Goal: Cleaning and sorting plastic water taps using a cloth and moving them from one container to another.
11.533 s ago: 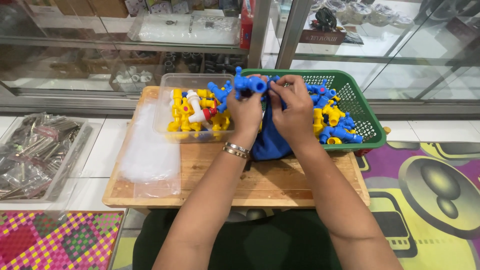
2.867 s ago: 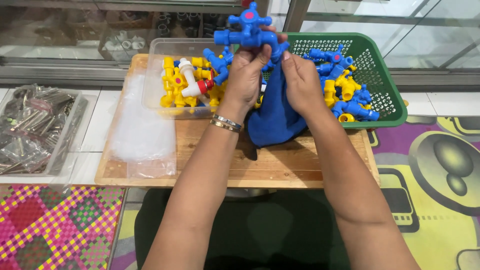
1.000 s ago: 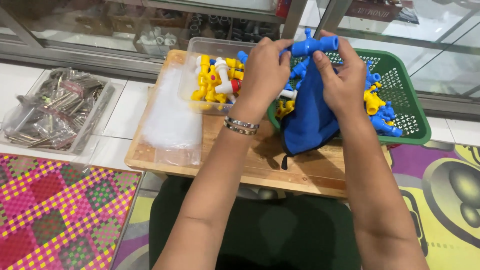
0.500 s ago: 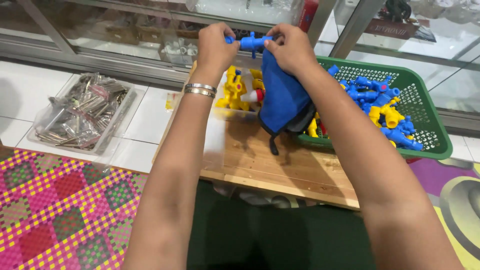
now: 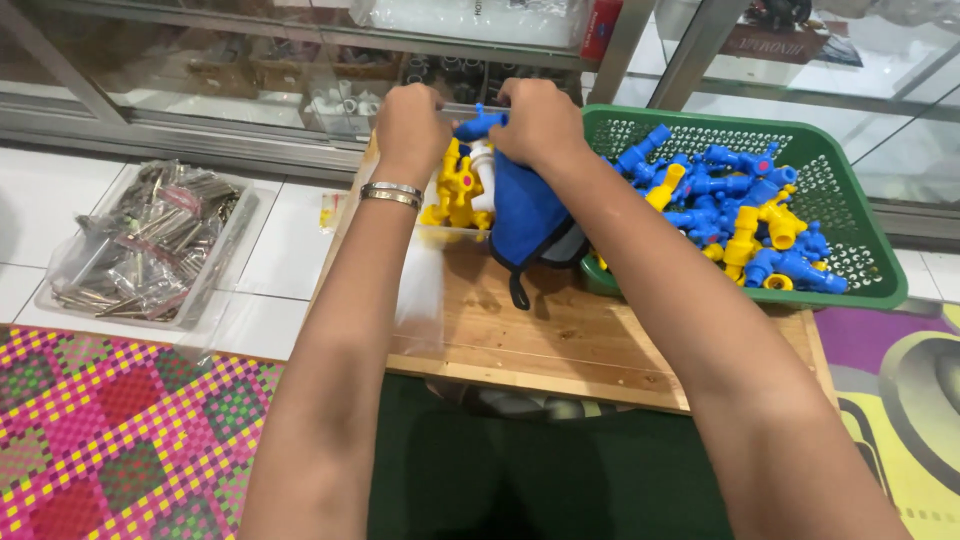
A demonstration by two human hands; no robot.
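Both hands, left hand point(image 5: 412, 118) and right hand point(image 5: 540, 120), closed on blue tap point(image 5: 480, 126) over blue cloth point(image 5: 528, 215); green basket point(image 5: 850, 290) still holds many taps point(image 5: 740, 200).

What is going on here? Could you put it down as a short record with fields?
Left hand: left hand grips one end of a blue plastic tap
Right hand: right hand grips the tap's other end, with a blue cloth hanging below it
Work surface: wooden board
To the right: green basket of blue and yellow taps
Behind the hands: clear tub of yellow parts
On the floor, left: bagged metal pieces
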